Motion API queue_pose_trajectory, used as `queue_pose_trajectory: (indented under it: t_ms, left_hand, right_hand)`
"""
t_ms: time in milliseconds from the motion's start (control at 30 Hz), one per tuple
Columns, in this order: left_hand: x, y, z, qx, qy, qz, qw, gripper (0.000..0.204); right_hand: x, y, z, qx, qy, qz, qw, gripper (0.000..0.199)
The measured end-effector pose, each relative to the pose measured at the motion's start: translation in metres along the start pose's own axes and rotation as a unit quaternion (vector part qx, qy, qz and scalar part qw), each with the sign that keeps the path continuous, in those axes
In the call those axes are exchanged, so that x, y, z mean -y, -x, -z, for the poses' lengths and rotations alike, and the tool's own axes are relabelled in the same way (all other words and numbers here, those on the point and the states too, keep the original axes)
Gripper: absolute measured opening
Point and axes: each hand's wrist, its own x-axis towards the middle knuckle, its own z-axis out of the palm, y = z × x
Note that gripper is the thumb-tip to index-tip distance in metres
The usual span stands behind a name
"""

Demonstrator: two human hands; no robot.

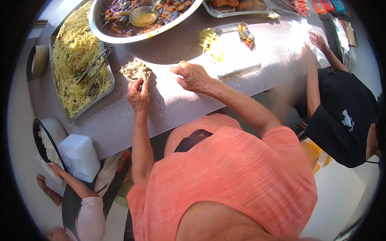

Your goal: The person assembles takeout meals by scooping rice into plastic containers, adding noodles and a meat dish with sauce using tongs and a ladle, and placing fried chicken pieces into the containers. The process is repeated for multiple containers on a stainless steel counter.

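My left hand [138, 94] is over the table [169, 106], its fingertips pinched on the near edge of a tangled clump of thin tan strands [136, 70]; its kind is unclear. To the right, my right hand [195, 77] hovers above the tabletop with fingers bent, index and thumb tips apart, and nothing visible between them. Beyond that hand lies a compartment meal tray [239, 72], washed out by sunlight. Potato shreds [212, 45] sit on its left side and an eggplant dish [246, 36] in a far compartment.
At left stands a metal tray of potato shreds [68, 52] with tongs [94, 66] across it. A steel basin [116, 39] of eggplant holds a ladle [143, 16]. One co-worker [341, 116] handles white bags [299, 34]; another [86, 213] reaches to a rice pot [54, 128] beside a white box [80, 156].
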Motion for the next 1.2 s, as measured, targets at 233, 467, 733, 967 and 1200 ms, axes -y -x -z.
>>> queue_pose_trajectory:
  t_ms: [233, 467, 733, 967, 1200]
  left_hand:
    - [-0.016, 0.03, 0.013, 0.057, 0.144, 0.033, 0.987, 0.016]
    - [-0.009, 0.051, 0.038, 0.056, 0.231, 0.175, 0.955, 0.019]
    - [0.047, 0.108, 0.1, -0.027, 0.314, 0.202, 0.927, 0.032]
    - [0.064, 0.134, 0.131, -0.03, 0.309, 0.246, 0.918, 0.031]
    - [0.078, 0.128, 0.141, -0.065, 0.302, 0.257, 0.916, 0.031]
  right_hand:
    - [0.025, -0.025, -0.058, 0.007, -0.084, 0.083, 0.993, 0.031]
    - [0.046, -0.04, -0.06, -0.02, -0.117, 0.091, 0.989, 0.004]
    - [0.072, -0.063, -0.033, 0.092, 0.117, -0.085, 0.985, 0.047]
    - [0.067, -0.094, -0.071, 0.079, 0.117, -0.075, 0.987, 0.022]
    - [0.092, -0.119, 0.023, -0.092, 0.019, 0.1, 0.991, 0.043]
